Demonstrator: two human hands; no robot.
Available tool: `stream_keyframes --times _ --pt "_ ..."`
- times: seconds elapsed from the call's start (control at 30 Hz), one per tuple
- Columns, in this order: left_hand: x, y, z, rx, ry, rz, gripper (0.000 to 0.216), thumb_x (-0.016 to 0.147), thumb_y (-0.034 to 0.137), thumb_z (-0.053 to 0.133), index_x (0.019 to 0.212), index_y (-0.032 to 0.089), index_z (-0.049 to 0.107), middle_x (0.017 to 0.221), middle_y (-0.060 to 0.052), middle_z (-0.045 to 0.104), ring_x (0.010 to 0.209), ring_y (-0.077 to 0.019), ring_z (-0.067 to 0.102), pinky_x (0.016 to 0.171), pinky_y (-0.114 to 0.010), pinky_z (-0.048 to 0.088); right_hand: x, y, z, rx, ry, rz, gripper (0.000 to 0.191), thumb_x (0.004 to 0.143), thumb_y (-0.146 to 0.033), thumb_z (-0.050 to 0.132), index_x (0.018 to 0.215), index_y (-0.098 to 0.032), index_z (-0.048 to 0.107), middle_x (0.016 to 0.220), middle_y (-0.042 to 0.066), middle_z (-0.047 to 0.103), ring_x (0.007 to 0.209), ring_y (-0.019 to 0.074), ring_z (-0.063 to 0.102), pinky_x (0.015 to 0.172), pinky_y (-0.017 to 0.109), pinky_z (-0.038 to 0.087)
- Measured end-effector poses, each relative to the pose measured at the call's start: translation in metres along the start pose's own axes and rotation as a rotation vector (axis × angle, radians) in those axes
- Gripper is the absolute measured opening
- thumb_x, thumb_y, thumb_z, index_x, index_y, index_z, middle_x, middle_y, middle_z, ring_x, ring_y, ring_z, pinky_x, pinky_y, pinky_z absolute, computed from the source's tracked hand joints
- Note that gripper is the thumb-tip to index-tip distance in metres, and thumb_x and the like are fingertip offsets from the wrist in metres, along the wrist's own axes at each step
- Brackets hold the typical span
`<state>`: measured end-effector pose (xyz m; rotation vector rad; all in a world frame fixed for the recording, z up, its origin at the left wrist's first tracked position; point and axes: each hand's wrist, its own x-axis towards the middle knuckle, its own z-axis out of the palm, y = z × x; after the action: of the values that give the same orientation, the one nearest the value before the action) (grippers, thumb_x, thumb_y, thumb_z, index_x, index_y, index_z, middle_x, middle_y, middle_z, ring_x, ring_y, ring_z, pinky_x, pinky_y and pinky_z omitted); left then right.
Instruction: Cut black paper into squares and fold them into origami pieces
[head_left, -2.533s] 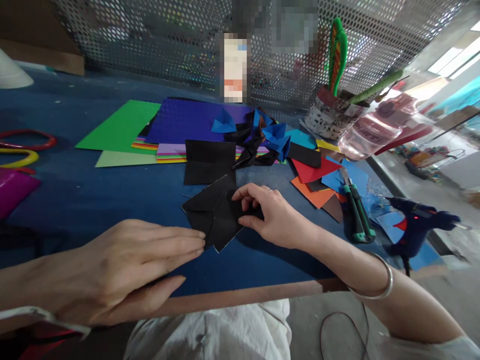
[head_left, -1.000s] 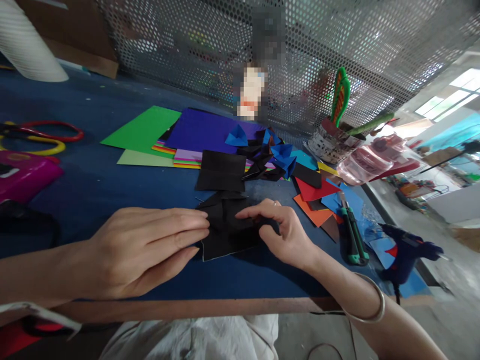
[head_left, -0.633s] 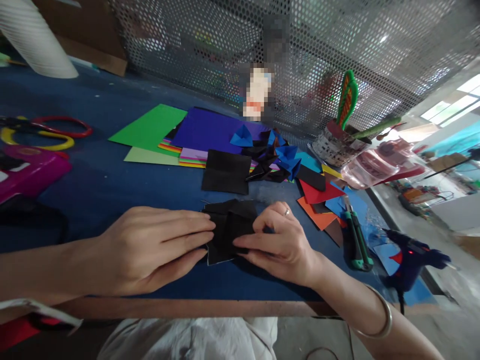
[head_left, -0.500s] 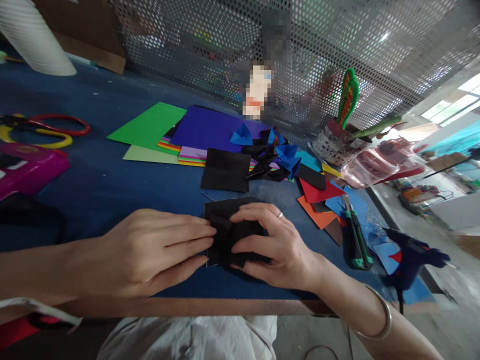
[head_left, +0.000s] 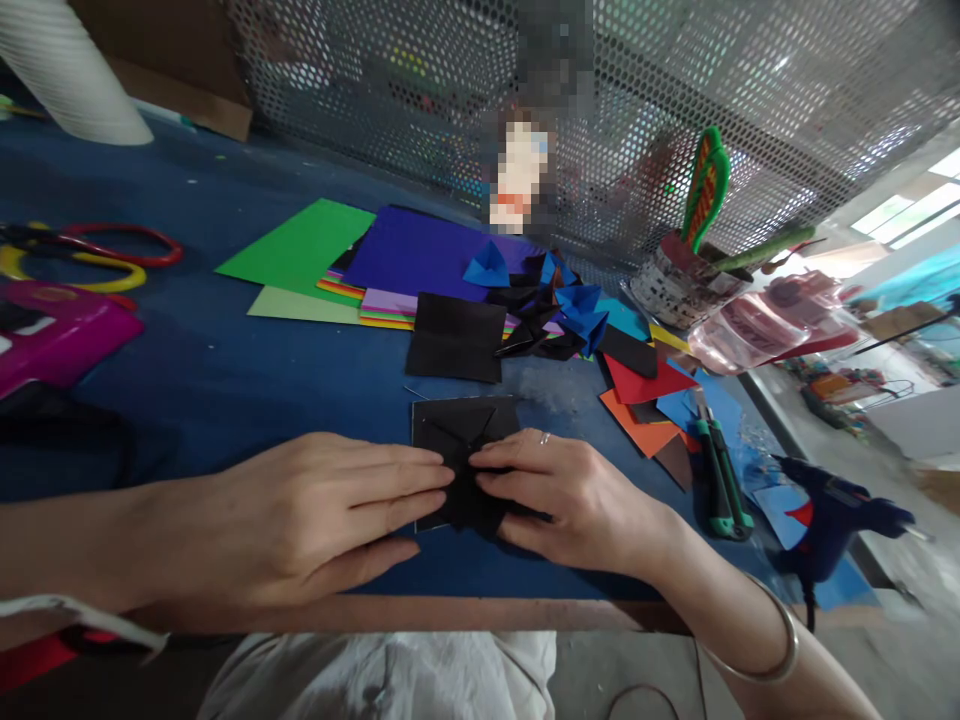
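Left hand lies with fingers straight and together on the folded black paper, which rests on the blue table, nearer the person than a second black square. Right hand sets bent fingers on it; whether they pinch, I cannot tell. Creasing seems in hand; the next move likely calls for steady left-hand pressure.

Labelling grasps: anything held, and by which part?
Can't tell: left hand rests on the left part of the folded black paper, right hand on its right.
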<state>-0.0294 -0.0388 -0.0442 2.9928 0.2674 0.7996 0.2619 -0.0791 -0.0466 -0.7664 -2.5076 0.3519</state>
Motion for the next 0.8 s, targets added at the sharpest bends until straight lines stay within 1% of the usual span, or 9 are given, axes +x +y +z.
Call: stream_keyframes --times 0.13,0.2,0.37,0.5,0.6,0.67,0.8 --pt "-0.003 -0.001 0.002 -0.040 -0.003 -0.027 0.038 0.115 0.024 0.045 0.130 0.020 0.080 0.129 -0.003 0.084 0.122 -0.0188 0.080 0.105 -0.026 0.065 0.000 -0.001 -0.005 -0.031 0.013 0.003 0.016 0.105 -0.020 0.065 0.105 -0.017 0.081 0.110 0.014 0.085 0.094 0.0243 0.083 0.084 0.040 0.072" --pt "-0.005 -0.001 0.003 -0.058 0.002 -0.017 0.034 0.113 0.023 0.050 0.131 0.021 0.079 0.130 -0.003 0.083 0.122 -0.0198 0.080 0.104 -0.028 0.066 0.000 0.000 -0.006 -0.020 0.023 0.025 0.016 0.107 -0.022 0.066 0.101 -0.018 0.080 0.105 0.012 0.086 0.089 0.0224 0.083 0.078 0.036 0.070" --pt "-0.007 0.000 0.001 -0.083 0.010 -0.019 0.033 0.111 0.021 0.055 0.134 0.023 0.078 0.128 -0.001 0.084 0.116 -0.0188 0.082 0.103 -0.028 0.067 0.003 0.004 -0.001 0.069 0.063 0.134 0.017 0.109 -0.026 0.066 0.097 -0.023 0.078 0.098 0.006 0.084 0.089 0.0191 0.079 0.081 0.032 0.065" --pt "-0.006 0.001 0.003 -0.061 0.023 -0.020 0.035 0.114 0.024 0.048 0.127 0.021 0.081 0.124 -0.001 0.085 0.115 -0.0181 0.082 0.103 -0.027 0.067 0.006 0.001 0.007 0.074 0.090 0.275 0.017 0.107 -0.027 0.069 0.091 -0.022 0.071 0.088 0.004 0.077 0.082 0.0177 0.072 0.076 0.031 0.058" --pt "-0.007 0.001 0.005 -0.068 0.049 -0.025 0.034 0.112 0.024 0.051 0.127 0.020 0.081 0.122 -0.002 0.086 0.115 -0.0181 0.082 0.102 -0.025 0.066 0.008 -0.004 0.013 0.053 0.114 0.376 0.016 0.104 -0.023 0.071 0.088 -0.022 0.067 0.082 0.001 0.072 0.078 0.0165 0.066 0.074 0.030 0.054" --pt "-0.007 0.002 0.006 -0.077 0.053 -0.026 0.032 0.111 0.023 0.054 0.126 0.019 0.081 0.121 -0.003 0.086 0.113 -0.0186 0.082 0.101 -0.025 0.067 0.008 -0.008 0.016 0.030 0.132 0.417 0.017 0.102 -0.019 0.072 0.087 -0.022 0.065 0.081 0.000 0.070 0.077 0.0164 0.064 0.073 0.030 0.051" --pt "-0.004 0.002 0.004 -0.058 0.054 -0.002 0.039 0.115 0.025 0.045 0.118 0.016 0.083 0.116 -0.003 0.087 0.108 -0.0172 0.084 0.099 -0.024 0.066 0.010 -0.013 0.019 -0.011 0.139 0.448 0.018 0.099 -0.014 0.071 0.085 -0.022 0.063 0.081 0.000 0.067 0.076 0.0163 0.061 0.072 0.030 0.048"
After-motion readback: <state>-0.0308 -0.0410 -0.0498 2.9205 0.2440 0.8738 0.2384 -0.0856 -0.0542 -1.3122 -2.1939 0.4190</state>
